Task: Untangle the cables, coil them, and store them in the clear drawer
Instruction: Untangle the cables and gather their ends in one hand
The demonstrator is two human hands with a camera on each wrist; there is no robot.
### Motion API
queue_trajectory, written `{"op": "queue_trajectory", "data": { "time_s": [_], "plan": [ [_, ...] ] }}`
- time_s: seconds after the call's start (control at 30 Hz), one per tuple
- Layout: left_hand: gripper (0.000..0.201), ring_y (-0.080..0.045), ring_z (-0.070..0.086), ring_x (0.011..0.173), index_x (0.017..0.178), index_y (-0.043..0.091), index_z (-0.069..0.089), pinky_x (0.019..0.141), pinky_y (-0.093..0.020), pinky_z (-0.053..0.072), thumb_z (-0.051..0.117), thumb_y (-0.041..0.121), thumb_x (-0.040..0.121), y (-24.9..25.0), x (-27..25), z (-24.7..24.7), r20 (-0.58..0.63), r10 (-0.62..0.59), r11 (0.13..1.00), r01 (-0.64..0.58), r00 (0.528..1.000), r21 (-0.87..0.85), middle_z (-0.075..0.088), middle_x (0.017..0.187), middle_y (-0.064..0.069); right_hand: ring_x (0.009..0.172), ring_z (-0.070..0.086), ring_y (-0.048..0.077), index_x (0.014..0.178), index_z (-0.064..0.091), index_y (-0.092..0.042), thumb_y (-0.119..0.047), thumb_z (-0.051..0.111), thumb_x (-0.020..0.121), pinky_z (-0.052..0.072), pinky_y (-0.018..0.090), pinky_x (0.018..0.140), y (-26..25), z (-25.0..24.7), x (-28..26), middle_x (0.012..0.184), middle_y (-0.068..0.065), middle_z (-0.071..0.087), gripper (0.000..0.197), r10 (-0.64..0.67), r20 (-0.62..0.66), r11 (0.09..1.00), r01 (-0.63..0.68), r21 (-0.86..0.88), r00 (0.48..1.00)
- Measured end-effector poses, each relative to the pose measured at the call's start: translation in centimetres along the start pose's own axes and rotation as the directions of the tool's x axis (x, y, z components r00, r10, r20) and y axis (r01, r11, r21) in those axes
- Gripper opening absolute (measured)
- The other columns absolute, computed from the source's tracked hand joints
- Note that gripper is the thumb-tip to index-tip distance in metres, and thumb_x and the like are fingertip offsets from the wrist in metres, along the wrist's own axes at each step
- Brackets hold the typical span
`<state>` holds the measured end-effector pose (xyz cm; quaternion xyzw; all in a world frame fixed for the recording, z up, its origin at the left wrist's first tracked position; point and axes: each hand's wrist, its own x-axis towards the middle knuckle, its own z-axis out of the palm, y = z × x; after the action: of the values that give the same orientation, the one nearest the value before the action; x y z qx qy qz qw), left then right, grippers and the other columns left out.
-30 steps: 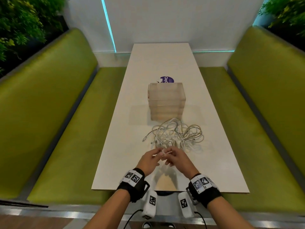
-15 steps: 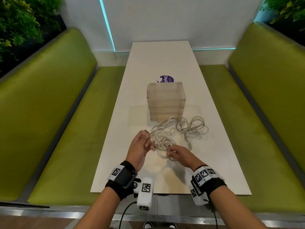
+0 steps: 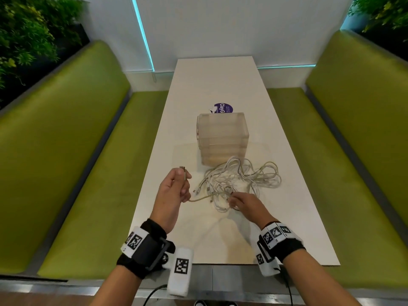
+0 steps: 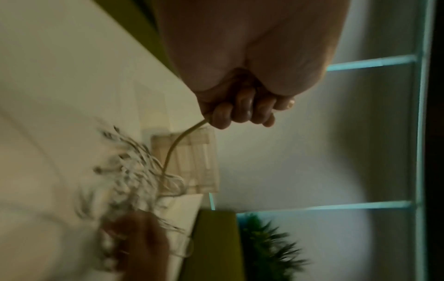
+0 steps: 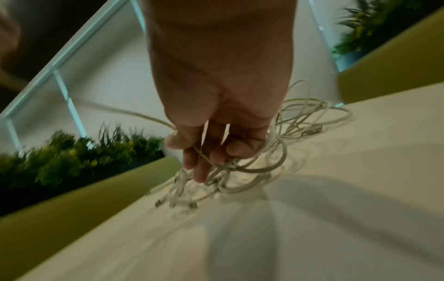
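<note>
A tangle of white cables (image 3: 240,182) lies on the white table (image 3: 220,80) just in front of the clear drawer unit (image 3: 223,138), whose drawers look closed. My left hand (image 3: 176,186) is raised left of the pile, fist curled round one cable end (image 3: 183,172), whose plug sticks up above the thumb. That cable (image 4: 175,146) runs from the left hand (image 4: 238,110) down into the tangle (image 4: 134,176). My right hand (image 3: 245,200) rests on the near edge of the pile, fingers (image 5: 204,163) hooked through several strands of cable (image 5: 276,148).
Green bench seats (image 3: 72,151) run along both long sides of the table. A purple round sticker (image 3: 223,107) lies behind the drawer unit. Plants (image 3: 26,38) stand behind the seat backs. The table's near edge (image 3: 220,263) is close to my wrists.
My left hand has pulled its cable end up and out to the left, away from the pile. My right hand has slid right and stays on the tangle.
</note>
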<state>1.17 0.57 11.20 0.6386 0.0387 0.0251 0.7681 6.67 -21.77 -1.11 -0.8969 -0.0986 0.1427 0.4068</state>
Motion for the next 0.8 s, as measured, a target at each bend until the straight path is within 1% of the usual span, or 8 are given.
{"op": "queue_trajectory", "data": {
  "time_s": [0.1,0.23,0.3,0.37,0.43,0.57,0.67,0.8],
  "plan": [
    [0.017,-0.009,0.031,0.058,0.095,0.014,0.053,0.054,-0.019,0.030,0.056,0.031,0.092,-3.5,0.4,0.1,0.075,-0.083,0.930,0.050,0.994,0.363,0.039,0.061,0.011,0.061,0.053,0.000,0.074,0.065,-0.022,-0.024,0.053,0.094,0.041,0.023,0.064,-0.8,-0.7,-0.3,0.065,-0.008,0.060,0.023,-0.048,-0.008,0.990,0.049,0.130,0.999],
    [0.050,-0.012,0.046,0.074,0.113,0.023,0.050,0.067,-0.023,0.038,0.065,0.056,0.078,-7.8,0.6,1.7,0.159,-0.263,0.815,0.131,0.952,0.564,0.048,0.091,-0.002,0.066,0.052,0.003,0.083,0.067,-0.010,-0.019,0.055,0.094,0.043,0.024,0.067,-2.1,-0.7,-1.0,0.069,-0.007,0.059,0.019,-0.156,0.067,0.963,0.137,0.232,0.985],
    [0.057,-0.018,0.056,0.094,0.113,0.022,0.048,0.082,-0.028,0.045,0.056,0.065,0.077,-8.3,0.8,3.1,0.151,-0.303,0.837,0.187,0.941,0.514,0.053,0.107,-0.008,0.073,0.058,0.007,0.088,0.067,-0.008,-0.015,0.055,0.095,0.049,0.033,0.073,-2.4,-0.2,-1.3,0.079,-0.003,0.064,0.016,-0.185,0.089,0.947,0.153,0.284,0.979],
    [0.040,-0.023,0.059,0.102,0.108,0.019,0.050,0.091,-0.036,0.048,0.052,0.053,0.088,-8.4,1.0,4.5,0.148,-0.317,0.867,0.223,0.937,0.445,0.058,0.110,-0.010,0.085,0.065,0.010,0.098,0.068,-0.006,-0.008,0.053,0.095,0.053,0.031,0.081,-2.7,0.2,-1.7,0.092,0.001,0.069,0.015,-0.195,0.086,0.935,0.159,0.316,0.977],
    [0.019,-0.023,0.061,0.095,0.098,0.016,0.055,0.087,-0.037,0.049,0.051,0.034,0.095,-8.5,1.3,5.4,0.099,-0.288,0.893,0.230,0.952,0.387,0.062,0.100,-0.010,0.094,0.066,0.017,0.102,0.067,-0.002,-0.005,0.054,0.093,0.054,0.030,0.085,-2.9,0.5,-1.9,0.099,0.008,0.070,0.016,-0.199,0.076,0.930,0.164,0.330,0.977],
    [0.022,-0.017,0.061,0.080,0.090,0.007,0.062,0.070,-0.022,0.049,0.047,0.020,0.098,-8.0,1.7,5.4,0.026,-0.243,0.945,0.230,0.970,0.231,0.065,0.086,-0.007,0.090,0.066,0.018,0.100,0.069,-0.005,-0.003,0.062,0.086,0.053,0.028,0.082,-2.9,0.9,-1.8,0.098,0.004,0.071,0.015,-0.187,0.025,0.930,0.169,0.327,0.982],
    [0.027,-0.013,0.065,0.093,0.089,0.006,0.065,0.083,-0.020,0.046,0.044,0.020,0.100,-7.2,1.2,4.5,0.023,-0.189,0.968,0.182,0.982,0.173,0.071,0.093,-0.007,0.067,0.059,-0.001,0.078,0.070,-0.025,-0.012,0.066,0.084,0.047,0.022,0.067,-2.2,1.0,-1.0,0.074,-0.014,0.066,0.015,-0.113,0.007,0.977,0.110,0.180,0.994],
    [0.030,-0.021,0.068,0.098,0.077,0.010,0.055,0.092,-0.030,0.050,0.039,0.017,0.101,-4.5,0.8,3.8,-0.015,-0.129,0.990,0.128,0.992,-0.059,0.061,0.063,-0.001,0.066,0.053,0.004,0.055,0.052,-0.037,-0.017,0.062,0.082,0.039,0.029,0.063,0.0,1.0,-0.2,0.064,-0.015,0.058,0.035,-0.037,-0.040,0.998,0.035,-0.046,0.999]
  ]
}}
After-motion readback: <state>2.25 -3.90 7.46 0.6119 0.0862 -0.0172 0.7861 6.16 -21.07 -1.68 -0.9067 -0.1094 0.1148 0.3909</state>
